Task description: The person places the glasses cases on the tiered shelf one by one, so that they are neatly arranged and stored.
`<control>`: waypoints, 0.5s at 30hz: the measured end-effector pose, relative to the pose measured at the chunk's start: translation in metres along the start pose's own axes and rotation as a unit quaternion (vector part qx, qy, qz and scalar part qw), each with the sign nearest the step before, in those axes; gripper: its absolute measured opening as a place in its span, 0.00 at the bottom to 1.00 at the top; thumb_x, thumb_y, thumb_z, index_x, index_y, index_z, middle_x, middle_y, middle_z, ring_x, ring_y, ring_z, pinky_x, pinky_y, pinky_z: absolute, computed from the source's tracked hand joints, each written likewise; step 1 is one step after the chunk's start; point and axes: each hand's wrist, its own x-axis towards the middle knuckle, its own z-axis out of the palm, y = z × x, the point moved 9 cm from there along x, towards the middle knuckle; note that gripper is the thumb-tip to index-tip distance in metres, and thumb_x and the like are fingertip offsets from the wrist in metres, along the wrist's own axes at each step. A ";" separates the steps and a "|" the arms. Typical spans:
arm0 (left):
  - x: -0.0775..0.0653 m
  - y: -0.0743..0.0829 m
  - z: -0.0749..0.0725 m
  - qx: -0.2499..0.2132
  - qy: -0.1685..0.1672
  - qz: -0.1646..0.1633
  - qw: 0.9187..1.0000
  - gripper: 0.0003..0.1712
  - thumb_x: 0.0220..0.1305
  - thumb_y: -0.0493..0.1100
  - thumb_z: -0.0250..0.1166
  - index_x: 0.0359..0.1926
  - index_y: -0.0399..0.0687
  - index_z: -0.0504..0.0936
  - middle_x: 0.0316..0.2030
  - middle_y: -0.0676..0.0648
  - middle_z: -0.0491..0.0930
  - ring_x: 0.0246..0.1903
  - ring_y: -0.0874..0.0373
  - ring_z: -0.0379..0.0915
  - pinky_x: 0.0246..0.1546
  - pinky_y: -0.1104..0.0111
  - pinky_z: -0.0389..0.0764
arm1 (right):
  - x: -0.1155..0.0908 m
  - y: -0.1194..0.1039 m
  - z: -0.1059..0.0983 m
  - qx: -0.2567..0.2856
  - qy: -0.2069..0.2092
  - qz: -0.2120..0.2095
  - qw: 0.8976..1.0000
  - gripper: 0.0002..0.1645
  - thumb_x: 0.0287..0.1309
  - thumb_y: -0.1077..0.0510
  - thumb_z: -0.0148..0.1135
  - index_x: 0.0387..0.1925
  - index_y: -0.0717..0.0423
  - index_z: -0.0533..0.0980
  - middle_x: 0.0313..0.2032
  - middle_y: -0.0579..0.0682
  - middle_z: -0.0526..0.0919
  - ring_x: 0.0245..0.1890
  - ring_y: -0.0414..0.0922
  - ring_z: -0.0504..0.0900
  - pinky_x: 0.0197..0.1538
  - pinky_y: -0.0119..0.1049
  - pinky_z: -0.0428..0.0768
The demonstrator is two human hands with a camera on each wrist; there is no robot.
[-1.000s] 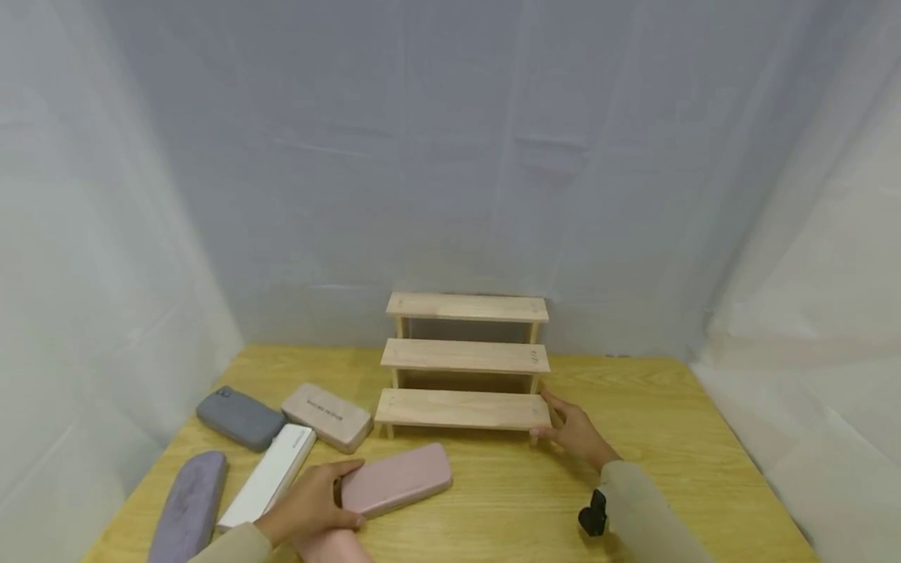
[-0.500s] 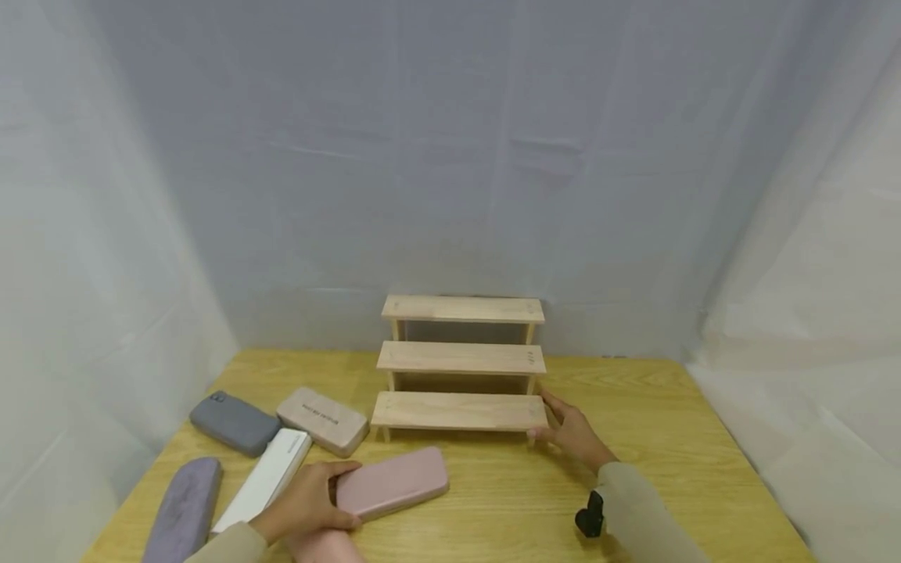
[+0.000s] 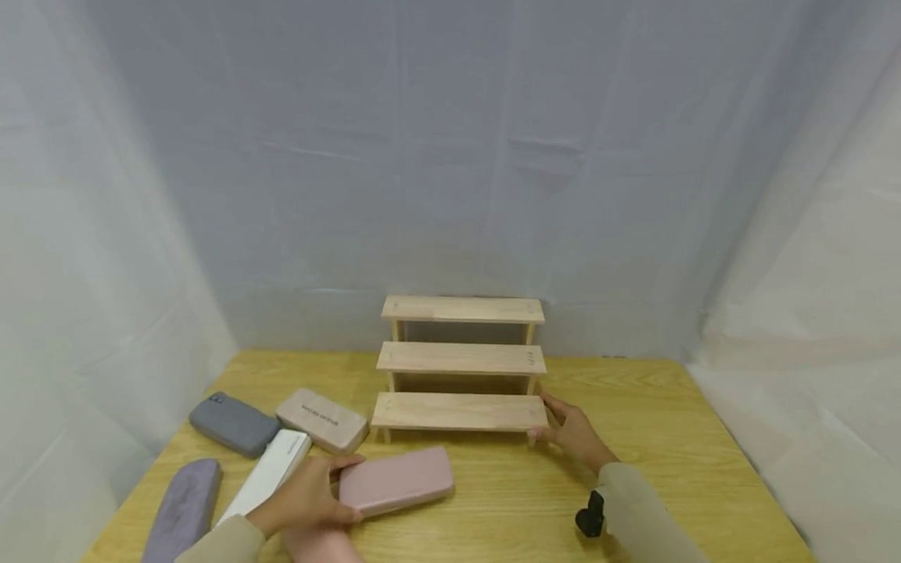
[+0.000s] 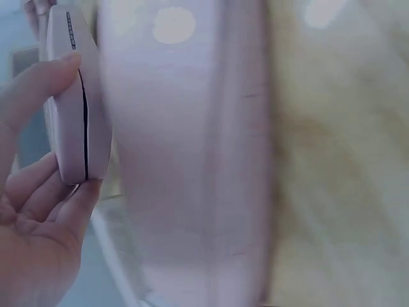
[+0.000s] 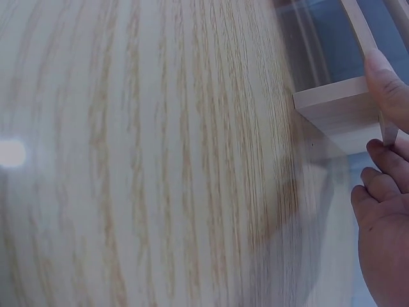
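Note:
My left hand grips the left end of a pink glasses case, thumb on one side and fingers on the other. In the left wrist view a dark seam runs along the end of this glasses case. A second pink case lies below the hand, partly hidden by it; its blurred side fills the middle of the left wrist view. My right hand holds the right end of the lowest step of a three-step wooden display stand, thumb at the front and fingers around the side.
To the left lie a white box, a beige case with dark lettering, a grey-blue case and a purple case. Pale sheeting hangs behind and at both sides of the wooden table.
The held pink glasses case has shifted slightly to the right, and its right end sits a little farther out. My right hand stays on the stand. The view has tilted slightly.

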 end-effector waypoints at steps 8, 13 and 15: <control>0.035 0.022 -0.019 -0.024 0.010 0.003 1.000 0.47 0.33 0.48 0.83 0.56 0.30 0.77 0.53 0.30 0.77 0.53 0.41 0.75 0.50 0.61 0.80 | -0.003 -0.005 0.001 0.015 -0.003 -0.003 1.000 0.51 0.53 0.55 0.71 0.70 0.69 0.54 0.71 0.65 0.54 0.71 0.59 0.53 0.69 0.54 0.58; 0.064 0.039 -0.031 -0.038 0.010 0.009 0.999 0.47 0.37 0.46 0.82 0.59 0.31 0.74 0.56 0.31 0.75 0.55 0.41 0.74 0.51 0.60 0.79 | -0.002 -0.005 0.002 0.028 -0.002 0.007 1.000 0.50 0.53 0.57 0.71 0.70 0.69 0.54 0.70 0.65 0.54 0.71 0.58 0.53 0.69 0.52 0.58; 0.078 0.048 -0.036 -0.045 0.011 0.013 0.999 0.47 0.38 0.44 0.81 0.60 0.31 0.74 0.57 0.32 0.74 0.56 0.42 0.73 0.53 0.59 0.77 | -0.002 -0.005 0.002 0.026 0.000 0.009 1.000 0.51 0.52 0.57 0.71 0.70 0.69 0.54 0.70 0.65 0.54 0.71 0.58 0.53 0.69 0.51 0.58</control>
